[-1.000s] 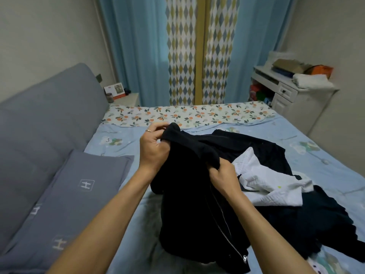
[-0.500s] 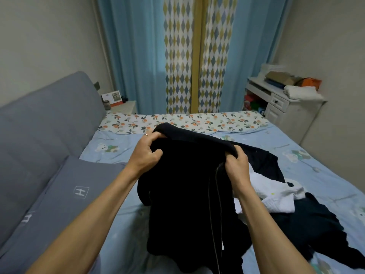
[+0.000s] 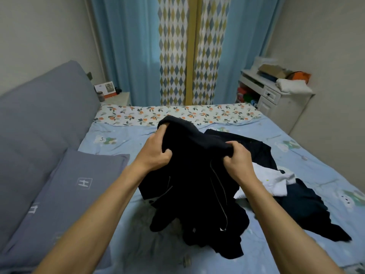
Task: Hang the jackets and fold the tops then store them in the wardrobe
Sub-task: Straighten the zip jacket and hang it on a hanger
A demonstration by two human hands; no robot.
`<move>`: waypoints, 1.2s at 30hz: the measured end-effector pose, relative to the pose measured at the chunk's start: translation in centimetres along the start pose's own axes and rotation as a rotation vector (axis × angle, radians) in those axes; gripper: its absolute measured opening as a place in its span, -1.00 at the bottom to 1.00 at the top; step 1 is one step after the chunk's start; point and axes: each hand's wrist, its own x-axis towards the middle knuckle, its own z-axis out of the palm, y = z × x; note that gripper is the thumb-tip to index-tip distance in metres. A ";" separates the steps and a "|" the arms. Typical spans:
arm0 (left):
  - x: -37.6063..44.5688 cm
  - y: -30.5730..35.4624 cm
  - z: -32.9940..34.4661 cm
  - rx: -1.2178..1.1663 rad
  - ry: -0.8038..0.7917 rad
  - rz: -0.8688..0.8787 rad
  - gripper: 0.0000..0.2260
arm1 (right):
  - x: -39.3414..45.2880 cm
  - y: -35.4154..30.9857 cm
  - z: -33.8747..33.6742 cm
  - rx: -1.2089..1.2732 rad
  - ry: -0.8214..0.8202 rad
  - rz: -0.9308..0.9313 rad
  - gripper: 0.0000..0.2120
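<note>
A black zip-up jacket (image 3: 193,186) hangs above the bed, held up by its top edge. My left hand (image 3: 156,151) grips the jacket's left upper part, with fingers tucked inside the fabric. My right hand (image 3: 237,161) clutches the right upper part. The zipper runs down the front and the hem bunches on the sheet. To the right, a white top (image 3: 272,181) lies crumpled on another dark garment (image 3: 308,208) spread over the bed. The wardrobe is out of view.
The bed has a light blue sheet (image 3: 118,143) and a floral pillow strip (image 3: 197,113) at the far side. A grey headboard (image 3: 39,119) and grey pillow (image 3: 75,186) sit at left. A white cabinet (image 3: 276,101) stands at right, blue curtains (image 3: 126,48) behind.
Both hands have lifted the black jacket and spread its top edge apart; my right hand shifted from the zipper area to the jacket's right upper part.
</note>
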 end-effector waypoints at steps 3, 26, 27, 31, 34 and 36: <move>-0.7 0.1 -1.3 0.058 -0.137 -0.020 -0.40 | -0.5 -0.5 -1.4 0.055 0.196 0.004 -0.83; -7.6 15.3 -8.8 0.217 0.151 -0.067 -0.84 | -7.6 -4.3 -11.2 0.301 0.317 -0.323 -0.80; -7.9 14.5 -8.5 0.240 0.097 -0.109 -0.86 | -7.7 -3.6 -10.4 0.254 0.252 -0.275 -0.78; -10.8 8.0 -4.9 0.210 -0.106 -0.295 -0.88 | -8.7 0.4 -4.5 0.063 -0.024 -0.087 -0.71; -11.9 2.7 -1.9 0.185 -0.216 -0.374 -0.86 | -8.8 2.6 -0.4 0.024 -0.136 0.001 -0.64; -10.7 -1.1 -0.7 0.177 -0.266 -0.420 -0.83 | -7.4 2.8 2.8 0.011 -0.165 0.048 -0.64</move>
